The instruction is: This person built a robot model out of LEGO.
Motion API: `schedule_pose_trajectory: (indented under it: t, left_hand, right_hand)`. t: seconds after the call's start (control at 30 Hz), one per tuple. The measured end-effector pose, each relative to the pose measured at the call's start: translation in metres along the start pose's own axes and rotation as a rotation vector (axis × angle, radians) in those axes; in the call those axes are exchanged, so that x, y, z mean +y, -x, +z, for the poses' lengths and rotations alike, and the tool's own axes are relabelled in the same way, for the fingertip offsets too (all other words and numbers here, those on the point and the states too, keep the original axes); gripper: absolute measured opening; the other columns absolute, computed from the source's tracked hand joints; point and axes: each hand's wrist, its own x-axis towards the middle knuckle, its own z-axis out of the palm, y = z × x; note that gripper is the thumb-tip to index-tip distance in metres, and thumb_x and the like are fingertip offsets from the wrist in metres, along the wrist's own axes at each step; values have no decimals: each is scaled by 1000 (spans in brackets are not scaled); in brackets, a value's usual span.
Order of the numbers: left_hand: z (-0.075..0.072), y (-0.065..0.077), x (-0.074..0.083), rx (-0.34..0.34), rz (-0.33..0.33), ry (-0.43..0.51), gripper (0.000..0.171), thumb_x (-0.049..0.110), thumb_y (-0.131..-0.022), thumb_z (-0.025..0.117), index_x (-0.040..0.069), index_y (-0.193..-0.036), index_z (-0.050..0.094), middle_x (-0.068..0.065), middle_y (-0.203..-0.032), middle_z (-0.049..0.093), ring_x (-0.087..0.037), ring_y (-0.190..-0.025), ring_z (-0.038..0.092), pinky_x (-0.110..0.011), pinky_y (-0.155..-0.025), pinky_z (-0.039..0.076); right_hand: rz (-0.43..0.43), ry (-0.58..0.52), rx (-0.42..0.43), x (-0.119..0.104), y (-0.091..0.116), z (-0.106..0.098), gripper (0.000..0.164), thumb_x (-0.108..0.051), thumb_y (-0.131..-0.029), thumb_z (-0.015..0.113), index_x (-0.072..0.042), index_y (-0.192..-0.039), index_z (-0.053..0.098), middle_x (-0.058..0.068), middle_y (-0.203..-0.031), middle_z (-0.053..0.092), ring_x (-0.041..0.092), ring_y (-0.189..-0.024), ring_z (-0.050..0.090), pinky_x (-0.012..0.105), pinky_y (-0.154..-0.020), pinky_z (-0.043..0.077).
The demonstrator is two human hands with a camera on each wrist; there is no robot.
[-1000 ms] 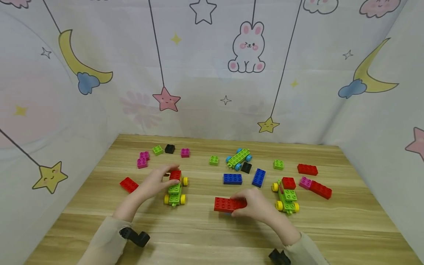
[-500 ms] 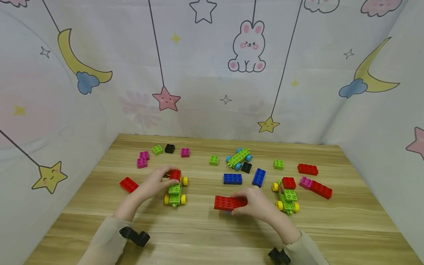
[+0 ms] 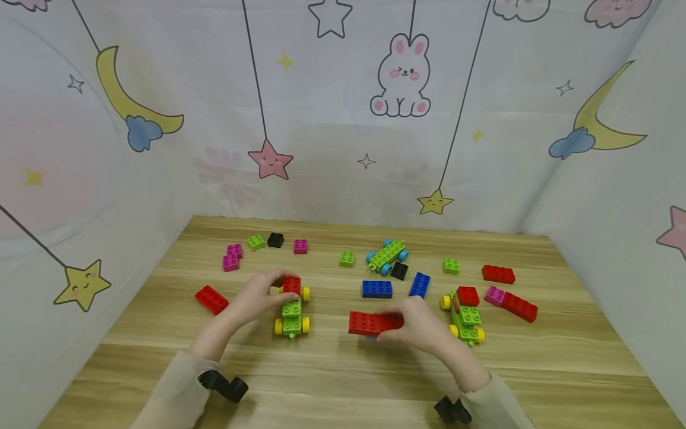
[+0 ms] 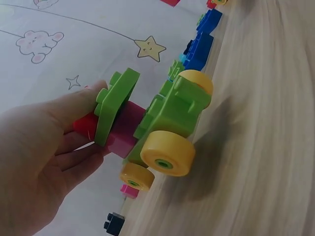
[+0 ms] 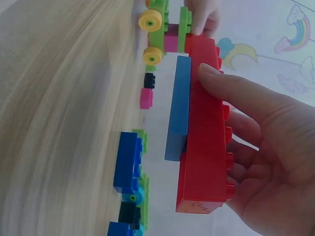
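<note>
My left hand (image 3: 257, 296) grips a toy car (image 3: 292, 310) by the red brick (image 3: 291, 285) on its top. Green blocks, a magenta brick (image 4: 126, 129) and yellow wheels (image 4: 167, 153) make up this car; its shadow falls on the wood close beneath. Thumb and fingers of my right hand (image 3: 420, 325) hold a long red brick piece (image 3: 370, 323) above the table, studs up. A blue brick (image 5: 178, 113) is fixed under the red, mostly hidden from the head view. Between the two hands lies a stretch of bare tabletop (image 3: 327, 345).
A similar yellow-wheeled car (image 3: 467, 316) stands right of my right hand. Behind it are blue bricks (image 3: 377, 289), a green blue-wheeled base (image 3: 387, 256) and a black brick (image 3: 399, 271). Red bricks (image 3: 498, 274) lie right, another red brick (image 3: 211, 299) left. A printed curtain (image 3: 332, 119) encloses the table.
My left hand has shifted slightly right with the toy car. My right hand has risen a little away from the front edge, still holding the red and blue bricks.
</note>
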Motion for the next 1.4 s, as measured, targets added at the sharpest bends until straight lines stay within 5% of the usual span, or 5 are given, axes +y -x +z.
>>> schedule_pose_trajectory:
  t: [0.7,0.97,1.4]
  left_hand:
    - [49,-10,49,-162,163,72,36,28,-85,76,5,-112,66,-5,-105,70,-19,-96,65,-43,-89,55]
    - [62,-13,58,-197,223,114,33,26,-79,82,6,-102,69,-2,-97,72,-12,-89,66,-31,-84,56]
    - [70,-13,62,-249,245,142,28,25,-76,85,12,-91,64,1,-89,73,-5,-83,65,-34,-81,57]
  right_hand:
    - [-45,14,88,-13,-3,-19,37,-25,-79,82,-8,-110,74,5,-105,74,14,-89,64,25,-73,53]
    - [-70,6,92,-17,-2,-22,35,-24,-78,83,-8,-108,74,4,-102,74,12,-84,63,21,-70,51]
    - [-84,8,15,-18,-1,-21,35,-26,-76,84,-10,-106,76,1,-99,74,10,-85,61,19,-69,50]
